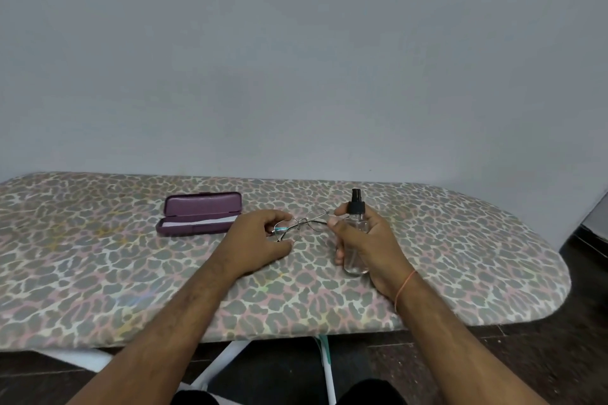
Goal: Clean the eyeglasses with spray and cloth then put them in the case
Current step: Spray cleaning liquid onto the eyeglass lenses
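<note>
Nearest my lens: two bare forearms reaching up from the bottom edge, with dark-clad knees and white board legs below them.

Item, left hand [260, 238]: I see it curled around the near lens end of the eyeglasses [297, 226], thumb and fingers closed on the thin wire frame, which it lifts just above the cover.

Item, right hand [365, 240]: wrapped around a clear spray bottle [356, 242], held upright, black pump top showing above the fingers. Its fingertips touch the far tip of the glasses' temples. An orange thread band [405, 286] circles the wrist.

Item, ironing board [131, 273]: leopard-print cover, rounded end to my right, carrying everything.

Item, case [200, 214]: purple, hard-shell, lid standing open, just left of the left hand and apart from it. A white cloth [210, 222] lies inside the tray.

Item, wall [296, 59]: plain grey, behind the board.
</note>
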A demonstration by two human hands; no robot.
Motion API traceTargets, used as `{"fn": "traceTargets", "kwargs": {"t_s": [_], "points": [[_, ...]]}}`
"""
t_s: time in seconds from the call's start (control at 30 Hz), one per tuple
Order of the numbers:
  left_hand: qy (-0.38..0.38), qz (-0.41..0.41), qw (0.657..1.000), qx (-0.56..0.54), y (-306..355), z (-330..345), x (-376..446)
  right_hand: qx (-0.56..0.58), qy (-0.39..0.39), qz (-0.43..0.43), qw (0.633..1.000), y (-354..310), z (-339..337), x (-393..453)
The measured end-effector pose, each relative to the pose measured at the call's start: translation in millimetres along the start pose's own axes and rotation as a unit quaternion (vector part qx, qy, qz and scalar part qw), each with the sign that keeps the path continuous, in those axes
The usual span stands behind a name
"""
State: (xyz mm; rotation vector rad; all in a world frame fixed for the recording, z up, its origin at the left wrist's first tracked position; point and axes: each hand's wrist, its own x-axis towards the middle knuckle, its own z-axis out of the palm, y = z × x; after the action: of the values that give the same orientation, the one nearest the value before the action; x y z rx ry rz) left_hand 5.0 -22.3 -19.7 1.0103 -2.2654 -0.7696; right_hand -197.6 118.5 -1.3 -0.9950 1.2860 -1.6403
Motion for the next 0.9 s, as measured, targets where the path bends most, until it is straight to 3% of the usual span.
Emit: {"fn": "traceTargets", "kwargs": {"t_s": [0.3, 0.7, 0.9], "points": [[-0.063, -0.023, 0.996, -0.053, -3, -10, 1, -0.024, 0.001, 0.002, 1.000, -1, 1, 0], [-0.032, 0.020, 0.991, -0.126, -3, -9, -5, 0.140, -0.033, 0.079, 0.986, -13, 0, -10], [-0.032, 0.009, 0.987, -0.157, 1, -12, -8, 0.130, -0.027, 0.087, 0.987, -13, 8, -12]]}}
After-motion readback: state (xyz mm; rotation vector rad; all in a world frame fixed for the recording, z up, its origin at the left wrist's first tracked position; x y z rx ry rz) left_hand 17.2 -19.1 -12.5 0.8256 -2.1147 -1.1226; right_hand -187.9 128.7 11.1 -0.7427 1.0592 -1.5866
